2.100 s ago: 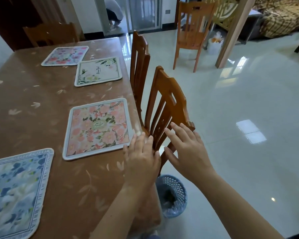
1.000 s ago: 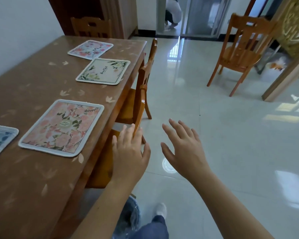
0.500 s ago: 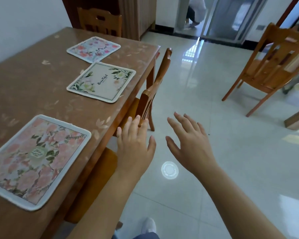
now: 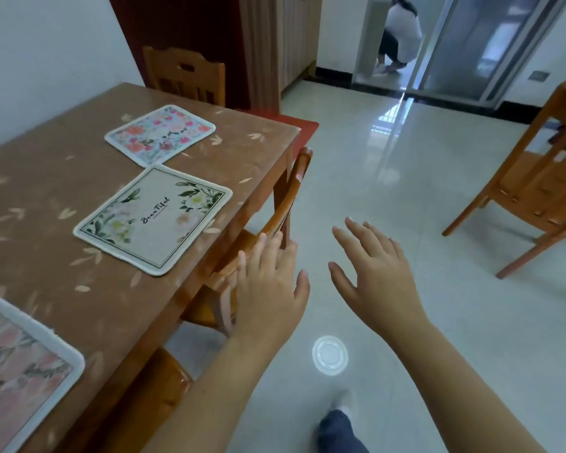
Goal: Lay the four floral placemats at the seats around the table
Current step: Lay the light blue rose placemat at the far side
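Observation:
Three floral placemats lie on the brown table (image 4: 46, 197): a pink rose one (image 4: 20, 371) at the near left edge, a cream one with green leaves and script (image 4: 154, 219) in the middle, and a pale one with red flowers (image 4: 160, 134) near the far end. My left hand (image 4: 272, 289) is flat with straight fingers beside the back of a wooden chair (image 4: 288, 197) tucked under the table; touch cannot be told. My right hand (image 4: 376, 273) hovers spread over the floor, holding nothing.
A second chair seat (image 4: 157, 387) sits under the table near me. Another wooden chair (image 4: 183, 76) stands at the far end, and one more (image 4: 543, 184) stands loose on the glossy floor at right. A person crouches in the far doorway (image 4: 397, 37).
I have walked forward along the table's right side. The blue placemat has left the view and the cream and far mats are closer. Both hands left the first chair and stay spread.

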### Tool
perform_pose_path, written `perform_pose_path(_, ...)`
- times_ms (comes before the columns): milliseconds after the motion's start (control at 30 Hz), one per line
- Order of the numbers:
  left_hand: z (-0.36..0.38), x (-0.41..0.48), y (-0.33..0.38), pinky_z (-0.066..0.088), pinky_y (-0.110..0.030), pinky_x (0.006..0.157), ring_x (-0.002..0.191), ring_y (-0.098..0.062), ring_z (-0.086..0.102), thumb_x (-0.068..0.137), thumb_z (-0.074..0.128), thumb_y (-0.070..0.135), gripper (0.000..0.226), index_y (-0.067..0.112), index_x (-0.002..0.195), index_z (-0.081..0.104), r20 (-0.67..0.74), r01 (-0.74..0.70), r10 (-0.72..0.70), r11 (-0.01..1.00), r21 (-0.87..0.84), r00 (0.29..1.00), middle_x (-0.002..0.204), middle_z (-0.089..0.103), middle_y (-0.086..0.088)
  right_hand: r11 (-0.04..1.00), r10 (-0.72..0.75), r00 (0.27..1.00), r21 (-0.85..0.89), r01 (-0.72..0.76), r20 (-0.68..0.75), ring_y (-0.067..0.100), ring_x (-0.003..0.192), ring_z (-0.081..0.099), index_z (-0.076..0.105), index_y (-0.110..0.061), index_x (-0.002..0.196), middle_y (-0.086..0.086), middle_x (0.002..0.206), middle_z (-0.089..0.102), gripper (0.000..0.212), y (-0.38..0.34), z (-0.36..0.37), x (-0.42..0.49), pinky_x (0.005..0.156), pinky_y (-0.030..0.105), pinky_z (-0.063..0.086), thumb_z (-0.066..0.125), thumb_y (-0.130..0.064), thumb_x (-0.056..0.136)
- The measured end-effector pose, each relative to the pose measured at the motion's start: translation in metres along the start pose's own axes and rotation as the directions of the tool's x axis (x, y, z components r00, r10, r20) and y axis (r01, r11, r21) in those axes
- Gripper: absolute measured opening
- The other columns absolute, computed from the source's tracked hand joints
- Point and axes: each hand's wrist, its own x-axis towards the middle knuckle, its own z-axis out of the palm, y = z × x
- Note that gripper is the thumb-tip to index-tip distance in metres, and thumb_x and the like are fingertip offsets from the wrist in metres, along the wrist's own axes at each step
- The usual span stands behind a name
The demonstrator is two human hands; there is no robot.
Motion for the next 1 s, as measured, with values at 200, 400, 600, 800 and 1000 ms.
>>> perform_pose_path(200,0.045,0.12,0.071,0.013,-0.047,0.109,0.136,-0.027,0.026,0.091,0.045,0.037,0.048,0.017,0.135,0.041,-0.02,-0.007,0.006,1.0,-0.009,1.0,0.144,0.039,-0.009,0.999,-0.04,0.999,0.009,0.041,-0.029,0.035,0.124,0.044,0.051,-0.01,0.125,0.014,0.133,0.051,0.045,0.096,-0.024,0.089,0.098,0.054,0.036,0.062,-0.025,0.084)
perform_pose_path(400,0.075,0.204,0.078,0.023,-0.056,0.103,0.128,-0.034,0.039,0.087,0.054,0.03,0.044,0.01,0.126,0.051,-0.038,0.008,-0.006,0.999,0.033,0.999,0.134,0.05,-0.015,0.997,-0.035,0.998,0.065,0.038,-0.045,0.035,0.124,0.044,0.051,-0.01,0.126,0.014,0.133,0.051,0.045,0.15,-0.01,0.179,0.099,0.054,0.038,0.061,-0.025,0.084)
perform_pose_path(600,0.113,0.302,0.056,0.034,-0.058,0.097,0.119,-0.037,0.049,0.084,0.059,0.026,0.039,0.008,0.119,0.058,-0.063,0.1,-0.096,0.993,0.063,0.993,0.124,0.058,-0.017,0.996,-0.088,0.996,0.025,0.088,0.013,0.036,0.119,0.05,0.054,-0.01,0.122,0.014,0.129,0.055,0.045,0.183,0.027,0.284,0.094,0.055,0.04,0.065,-0.023,0.081)
perform_pose_path(800,0.124,0.416,0.012,0.03,-0.058,0.1,0.121,-0.036,0.046,0.079,0.068,0.021,0.039,0.009,0.115,0.06,-0.127,0.252,-0.245,0.967,0.043,0.961,0.124,0.058,-0.015,0.983,-0.185,0.981,0.017,0.185,0.055,0.035,0.119,0.05,0.053,-0.011,0.123,0.013,0.129,0.055,0.045,0.189,0.046,0.42,0.094,0.051,0.041,0.064,-0.024,0.082)
perform_pose_path(1000,0.138,0.506,-0.009,0.032,-0.058,0.098,0.119,-0.034,0.049,0.076,0.07,0.019,0.034,0.011,0.108,0.065,-0.205,0.285,-0.27,0.957,0.047,0.941,0.121,0.061,-0.012,0.95,-0.308,0.951,0.039,0.309,-0.013,0.032,0.112,0.056,0.056,-0.012,0.12,0.01,0.122,0.061,0.043,0.2,0.064,0.52,0.088,0.046,0.045,0.063,-0.027,0.08)
